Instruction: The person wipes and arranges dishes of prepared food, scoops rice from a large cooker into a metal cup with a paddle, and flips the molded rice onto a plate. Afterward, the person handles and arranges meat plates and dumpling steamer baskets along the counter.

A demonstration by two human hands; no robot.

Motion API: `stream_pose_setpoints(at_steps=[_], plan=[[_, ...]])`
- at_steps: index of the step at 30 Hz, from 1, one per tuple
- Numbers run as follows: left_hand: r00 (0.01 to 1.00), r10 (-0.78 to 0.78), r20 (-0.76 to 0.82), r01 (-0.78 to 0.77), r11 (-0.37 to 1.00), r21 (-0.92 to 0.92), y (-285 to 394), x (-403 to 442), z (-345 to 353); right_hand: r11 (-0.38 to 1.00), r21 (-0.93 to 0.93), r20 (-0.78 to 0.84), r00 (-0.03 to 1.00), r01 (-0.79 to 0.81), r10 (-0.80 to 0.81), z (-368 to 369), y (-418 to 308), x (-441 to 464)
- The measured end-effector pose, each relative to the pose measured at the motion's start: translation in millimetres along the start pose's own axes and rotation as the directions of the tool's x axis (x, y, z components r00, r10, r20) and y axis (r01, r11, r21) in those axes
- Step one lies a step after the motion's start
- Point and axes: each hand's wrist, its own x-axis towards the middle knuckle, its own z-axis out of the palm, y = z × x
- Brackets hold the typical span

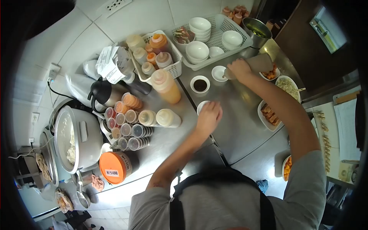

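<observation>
My right hand (239,71) is wrapped round a grey-brown squeeze bottle (260,63). The bottle lies tilted nearly on its side, its narrow end beside a small white bowl (219,73). Nearby stands another small white bowl holding dark sauce (199,85). My left hand (209,117) is closed at a third small white bowl (201,106), covering most of it; the fingertips' contact is partly hidden. Under my right forearm are a dish of browned food pieces (270,114) and a bowl of pale shredded food (286,87).
At the back, a grey perforated tray (226,23) holds stacked white bowls, beside a white basket of sauce bottles (177,69). A tall orange-yellow squeeze bottle (168,90), lidded sauce cups (126,119), an orange-lidded tub (112,168) and a rice cooker (82,142) stand left.
</observation>
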Motion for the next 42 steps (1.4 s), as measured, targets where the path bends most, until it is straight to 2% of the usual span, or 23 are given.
stream_pose_setpoints(at_steps=[2,5,9,15,20,23,27,29,32,35,37,39,41,42], plan=[[0.999,-0.029,0.038,0.033,0.995,-0.099,9.1,-48.5,-21.1,0.999,-0.032,0.120,0.993,-0.013,0.017,-14.2,-6.8,9.2],[0.996,-0.067,0.057,0.077,0.979,-0.187,18.5,-113.7,-50.9,0.996,-0.083,0.165,0.986,0.013,0.001,-18.0,-8.0,18.1],[0.972,-0.233,0.015,0.231,0.954,-0.192,23.2,-170.6,-79.9,0.990,-0.129,0.175,0.982,-0.052,0.074,-30.3,-4.7,14.5],[0.937,-0.348,-0.008,0.347,0.936,-0.057,9.9,-190.4,-119.3,0.990,-0.123,0.185,0.979,-0.063,0.085,-30.2,12.2,11.2],[0.946,-0.318,-0.062,0.317,0.948,-0.032,-3.3,-176.5,-141.5,0.990,-0.090,0.094,0.989,-0.108,0.116,-25.5,17.7,3.0],[0.947,-0.298,-0.122,0.296,0.955,-0.036,-3.3,-165.1,-145.3,0.984,-0.011,0.073,0.982,-0.176,0.176,-18.6,12.1,-6.4],[0.955,-0.264,-0.138,0.261,0.965,-0.034,5.5,-160.1,-141.9,0.963,0.123,0.138,0.965,-0.241,0.224,-15.7,8.0,-23.9],[0.953,-0.273,-0.135,0.267,0.962,-0.058,12.4,-160.2,-137.2,0.916,0.244,0.171,0.944,-0.319,0.283,-12.5,5.3,-32.1],[0.938,-0.326,-0.121,0.313,0.943,-0.115,22.0,-165.1,-130.5,0.748,0.466,0.289,0.881,-0.472,0.375,-37.8,2.6,-56.1],[0.926,-0.350,-0.142,0.331,0.933,-0.142,22.9,-171.1,-124.4,0.492,0.812,0.057,0.883,-0.313,0.466,-35.6,13.2,-44.8],[0.932,-0.332,-0.147,0.312,0.940,-0.140,20.4,-171.8,-122.7,0.345,0.938,-0.221,0.834,0.039,0.506,-115.3,8.8,-30.4],[0.940,-0.313,-0.137,0.290,0.942,-0.167,20.4,-162.9,-124.8,0.095,0.942,-0.323,0.802,0.320,0.502,-185.5,9.4,0.0],[0.955,-0.261,-0.138,0.235,0.956,-0.177,18.8,-149.9,-129.3,0.238,0.871,-0.488,0.698,0.430,0.525,-238.7,3.8,35.8],[0.951,-0.284,-0.126,0.258,0.948,-0.186,17.4,-144.9,-134.1,0.218,0.860,-0.500,0.677,0.462,0.540,-255.7,-5.7,59.5]])
